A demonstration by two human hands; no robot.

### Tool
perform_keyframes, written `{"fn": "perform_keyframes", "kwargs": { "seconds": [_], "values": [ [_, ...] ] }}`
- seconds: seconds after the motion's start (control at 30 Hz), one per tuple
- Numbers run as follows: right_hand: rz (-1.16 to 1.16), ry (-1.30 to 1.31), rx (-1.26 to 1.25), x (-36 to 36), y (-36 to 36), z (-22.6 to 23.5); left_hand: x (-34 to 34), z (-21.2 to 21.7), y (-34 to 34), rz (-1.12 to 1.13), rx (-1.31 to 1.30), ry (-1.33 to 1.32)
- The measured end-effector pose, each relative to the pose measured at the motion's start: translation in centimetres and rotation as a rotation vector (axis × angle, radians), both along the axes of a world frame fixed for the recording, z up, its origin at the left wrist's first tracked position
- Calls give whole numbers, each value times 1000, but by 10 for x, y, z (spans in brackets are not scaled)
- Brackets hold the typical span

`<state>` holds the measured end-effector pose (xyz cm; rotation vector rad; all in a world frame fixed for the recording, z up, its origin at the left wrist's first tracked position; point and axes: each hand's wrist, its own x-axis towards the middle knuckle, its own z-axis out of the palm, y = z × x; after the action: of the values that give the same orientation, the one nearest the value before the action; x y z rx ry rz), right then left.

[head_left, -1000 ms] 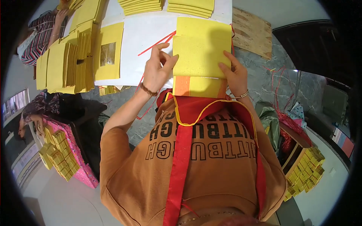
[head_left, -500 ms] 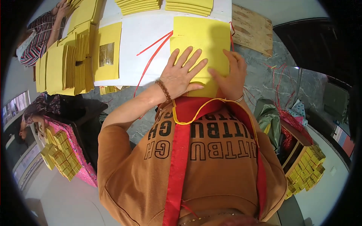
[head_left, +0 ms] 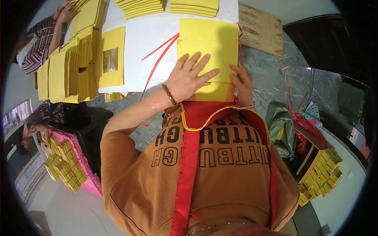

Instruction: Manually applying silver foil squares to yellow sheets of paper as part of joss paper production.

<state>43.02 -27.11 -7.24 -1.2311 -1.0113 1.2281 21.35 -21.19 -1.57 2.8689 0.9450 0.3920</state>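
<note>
In front of me, a stack of yellow paper sheets (head_left: 208,43) lies at the near edge of the white table. A fold or seam runs across its lower part. My left hand (head_left: 189,76) rests flat on the paper, fingers spread, with a beaded bracelet at the wrist. At the paper's right edge is my right hand (head_left: 243,86), its fingers slightly bent and apart, touching that side. Red plastic string (head_left: 160,59) comes out from the stack's left side and trails over the table edge. More red string shows at the upper right corner.
Yellow paper bundles (head_left: 65,74) crowd the table's left side, beside a yellow sheet with a brown patch (head_left: 110,59). Further stacks (head_left: 195,7) sit at the far edge. A plywood board (head_left: 260,29) lies right. Another person's arms (head_left: 59,29) are at the far left.
My right hand has slid down and outward to the paper's right edge, its thumb now off the middle. My left hand has moved slightly down, still flat on the paper.
</note>
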Motion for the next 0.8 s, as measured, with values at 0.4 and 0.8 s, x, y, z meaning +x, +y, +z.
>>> {"fn": "perform_keyframes", "kwargs": {
  "seconds": [0.4,0.8],
  "values": [
    [63,167,-323,15,30,93,1,31,18,-81,291,-162],
    [242,187,-13,17,224,62,-11,35,16,295,269,-191]
  ]
}}
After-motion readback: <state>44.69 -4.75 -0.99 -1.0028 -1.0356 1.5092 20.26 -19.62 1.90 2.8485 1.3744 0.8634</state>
